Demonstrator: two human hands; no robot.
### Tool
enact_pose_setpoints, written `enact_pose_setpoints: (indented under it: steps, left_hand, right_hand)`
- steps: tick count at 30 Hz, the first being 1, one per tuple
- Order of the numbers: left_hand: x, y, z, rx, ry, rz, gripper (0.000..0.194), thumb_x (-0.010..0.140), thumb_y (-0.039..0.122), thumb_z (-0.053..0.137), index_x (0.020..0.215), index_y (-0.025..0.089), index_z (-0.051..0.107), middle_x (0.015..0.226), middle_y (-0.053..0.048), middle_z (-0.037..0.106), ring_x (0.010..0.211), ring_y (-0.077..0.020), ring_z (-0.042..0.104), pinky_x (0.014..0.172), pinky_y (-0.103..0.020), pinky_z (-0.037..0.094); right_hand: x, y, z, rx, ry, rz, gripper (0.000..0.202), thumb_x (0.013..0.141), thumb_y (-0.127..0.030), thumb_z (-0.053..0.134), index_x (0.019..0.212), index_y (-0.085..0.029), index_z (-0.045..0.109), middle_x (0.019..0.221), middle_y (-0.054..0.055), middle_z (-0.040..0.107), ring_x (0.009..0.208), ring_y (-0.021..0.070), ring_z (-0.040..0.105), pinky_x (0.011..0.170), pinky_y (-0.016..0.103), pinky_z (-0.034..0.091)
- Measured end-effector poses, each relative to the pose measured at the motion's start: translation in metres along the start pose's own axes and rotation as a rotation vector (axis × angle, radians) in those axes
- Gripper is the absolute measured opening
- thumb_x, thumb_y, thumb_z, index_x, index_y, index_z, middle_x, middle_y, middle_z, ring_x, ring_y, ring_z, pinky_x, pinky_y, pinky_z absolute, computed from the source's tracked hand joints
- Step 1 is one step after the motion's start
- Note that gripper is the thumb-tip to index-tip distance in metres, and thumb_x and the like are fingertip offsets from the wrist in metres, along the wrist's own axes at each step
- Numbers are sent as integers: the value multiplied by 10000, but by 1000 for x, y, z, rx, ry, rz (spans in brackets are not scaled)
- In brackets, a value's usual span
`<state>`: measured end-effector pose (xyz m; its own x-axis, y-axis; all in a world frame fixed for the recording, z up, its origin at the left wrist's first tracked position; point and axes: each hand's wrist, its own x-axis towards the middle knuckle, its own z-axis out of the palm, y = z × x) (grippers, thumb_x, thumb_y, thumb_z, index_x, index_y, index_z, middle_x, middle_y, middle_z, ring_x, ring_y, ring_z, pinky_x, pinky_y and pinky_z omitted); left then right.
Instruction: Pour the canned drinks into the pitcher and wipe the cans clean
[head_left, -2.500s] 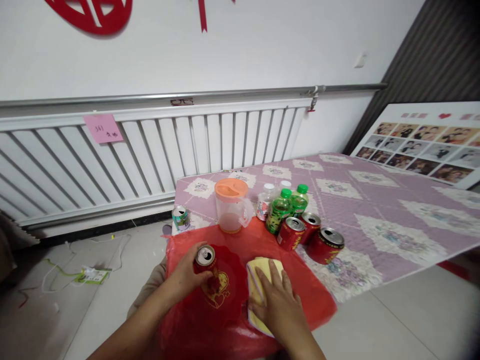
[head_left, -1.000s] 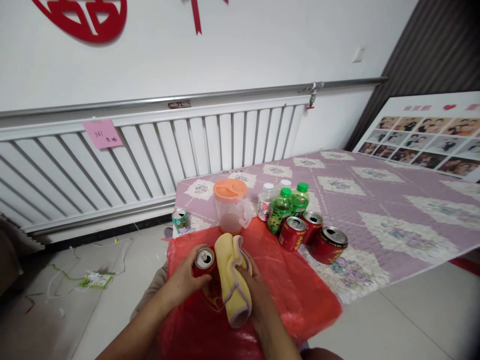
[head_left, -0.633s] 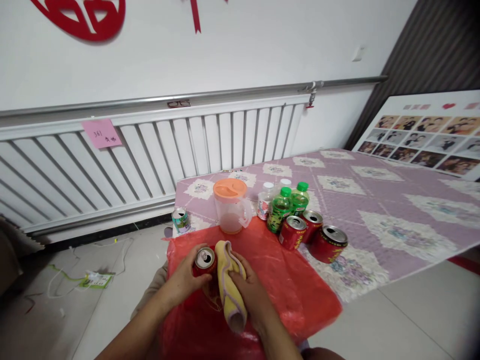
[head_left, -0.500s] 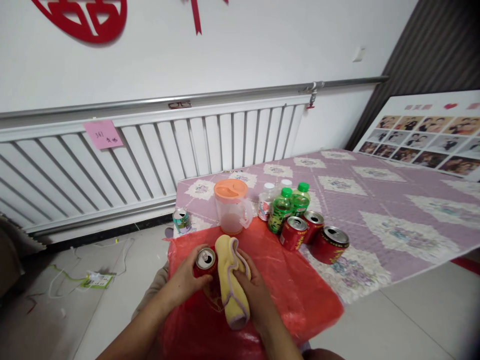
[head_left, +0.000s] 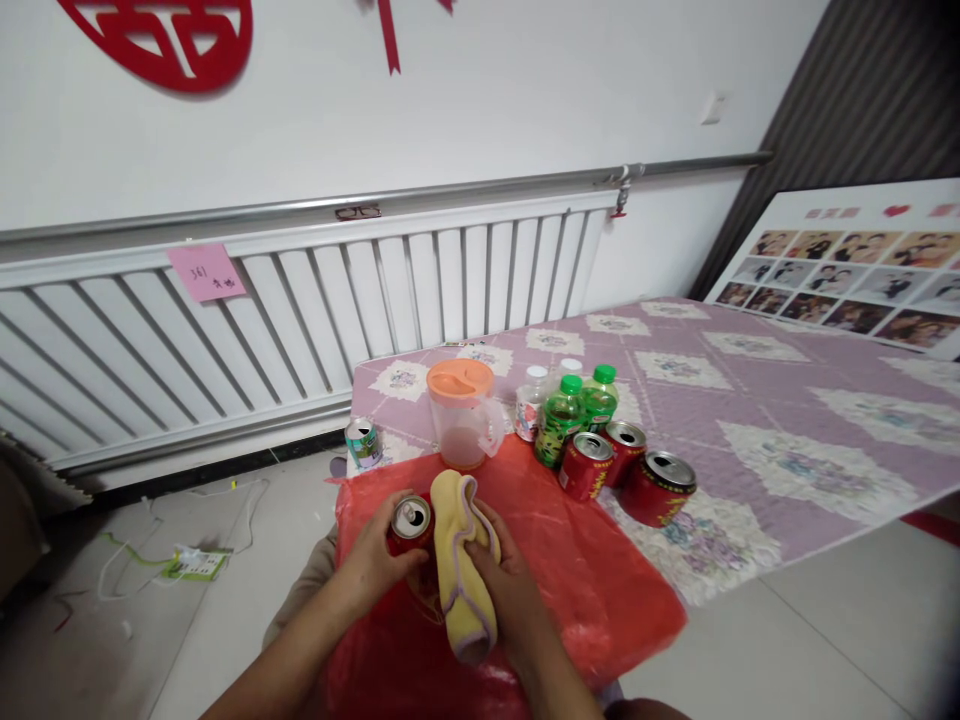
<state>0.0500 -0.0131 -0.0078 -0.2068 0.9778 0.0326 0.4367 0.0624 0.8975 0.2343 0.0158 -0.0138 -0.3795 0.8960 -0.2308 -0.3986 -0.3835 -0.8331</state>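
My left hand (head_left: 379,560) is closed round an opened red drink can (head_left: 411,522), which stands upright with its silver top facing up. In my right hand (head_left: 504,575) is a folded yellow cloth (head_left: 459,560) with purple edging, its fingers wrapped round the right side. The cloth lies close against the can's right side; whether they touch I cannot tell. Under both hands spreads a red plastic sheet (head_left: 577,580). Just beyond them stands a clear pitcher (head_left: 457,435) with an orange lid.
Right of the pitcher stand several bottles (head_left: 562,425), some green-capped, and three red cans (head_left: 589,468). A small teal can (head_left: 364,442) sits at the table's left edge. A patterned tablecloth (head_left: 697,400) covers the table. Behind runs a white radiator (head_left: 442,280); a power strip (head_left: 199,563) lies on the floor.
The view has shifted very slightly. Both hands keep their hold on the can and the cloth, with hardly any movement.
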Motion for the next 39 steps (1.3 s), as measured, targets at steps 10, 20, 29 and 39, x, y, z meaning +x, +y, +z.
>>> enact_pose_setpoints:
  steps: [10, 20, 29, 39]
  left_hand:
    - [1, -13, 8, 95, 135, 64, 804, 591, 184, 786, 1327, 202, 464, 1364, -127, 559, 1284, -328, 517, 1115, -518, 373]
    - [-10, 0, -14, 53, -126, 25, 842, 680, 119, 598, 1469, 194, 315, 1477, -102, 479, 1360, -277, 457, 1139, -426, 382]
    - [-8, -7, -7, 10, -41, 26, 733, 666, 137, 643, 1364, 189, 426, 1405, -112, 534, 1292, -287, 518, 1075, -436, 450]
    - [-6, -15, 5, 51, 94, 104, 600, 614, 133, 716, 1177, 197, 521, 1172, -79, 649, 1083, -275, 625, 966, -447, 504]
  right_hand:
    - [6, 8, -1, -87, 5, 61, 624, 690, -334, 721, 1280, -250, 535, 1250, 75, 663, 971, 265, 685, 755, 362, 546]
    - [-2, 2, -1, -39, 6, -6, 541, 726, -357, 691, 1244, -286, 553, 1147, 28, 696, 905, 226, 678, 770, 338, 536]
    - [-1, 2, 3, -150, -12, 69, 602, 706, -344, 687, 1280, -251, 532, 1178, 61, 690, 852, 233, 694, 710, 340, 540]
    - [-6, 0, 1, -87, -30, -3, 625, 707, -385, 731, 1291, -288, 531, 1268, 57, 650, 895, 242, 687, 716, 345, 537]
